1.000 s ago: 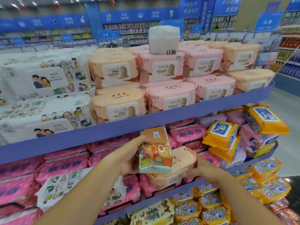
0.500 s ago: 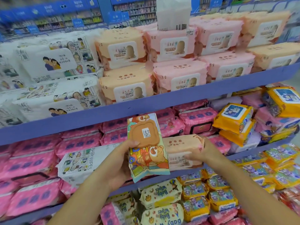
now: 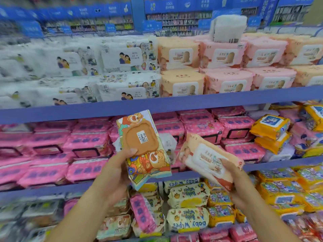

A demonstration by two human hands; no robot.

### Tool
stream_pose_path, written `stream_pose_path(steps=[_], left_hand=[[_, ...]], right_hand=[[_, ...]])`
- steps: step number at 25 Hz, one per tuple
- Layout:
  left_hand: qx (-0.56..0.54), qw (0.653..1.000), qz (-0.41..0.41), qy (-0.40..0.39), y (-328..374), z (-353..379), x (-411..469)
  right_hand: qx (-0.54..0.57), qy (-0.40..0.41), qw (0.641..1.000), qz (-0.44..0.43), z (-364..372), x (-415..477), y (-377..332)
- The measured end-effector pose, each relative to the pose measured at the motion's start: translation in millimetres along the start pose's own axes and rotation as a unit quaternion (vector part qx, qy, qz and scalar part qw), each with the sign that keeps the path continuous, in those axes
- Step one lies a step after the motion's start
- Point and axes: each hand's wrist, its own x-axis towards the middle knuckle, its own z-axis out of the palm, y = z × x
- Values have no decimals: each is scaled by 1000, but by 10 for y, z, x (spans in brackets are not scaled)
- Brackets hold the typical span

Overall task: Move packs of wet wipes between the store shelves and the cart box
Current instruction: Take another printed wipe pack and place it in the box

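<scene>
My left hand (image 3: 116, 169) grips a cartoon bear wipes pack (image 3: 142, 147) with a brown lid and a white price sticker, held upright in front of the middle shelf. My right hand (image 3: 235, 179) holds a peach wipes pack (image 3: 206, 158) with a white lid, tilted down to the right, just off the shelf front. The two packs are side by side, a small gap between them. The cart box is out of sight.
Blue shelf rails (image 3: 174, 102) carry white, peach and pale pink packs on top, with a white pack (image 3: 227, 28) standing above them. Hot pink packs (image 3: 83, 144) and yellow packs (image 3: 270, 126) fill the middle shelf. "Baby Wipes" packs (image 3: 187, 194) lie below.
Both hands have drawn back from the middle shelf. The peach pack has come out and tipped so its white lid faces me. The bear pack rose slightly. The view panned left.
</scene>
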Motion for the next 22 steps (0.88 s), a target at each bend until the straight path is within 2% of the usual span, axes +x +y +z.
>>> stream_pose_path(steps=[5, 13, 18, 22], left_hand=[[-54, 995, 29, 80, 12, -918, -863], [-144, 968, 110, 172, 43, -2288, -2466], [-187, 926, 179, 273, 48, -3056, -3462], [-220, 857, 211, 416, -83, -3647, -4176]], right_hand=[[31, -81, 996, 30, 779, -746, 345], [3, -191, 975, 110, 2278, -1853, 1164], [-49, -284, 944, 163, 3254, -2421, 1756], [-109, -363, 902, 207, 4051, -2883, 2321]])
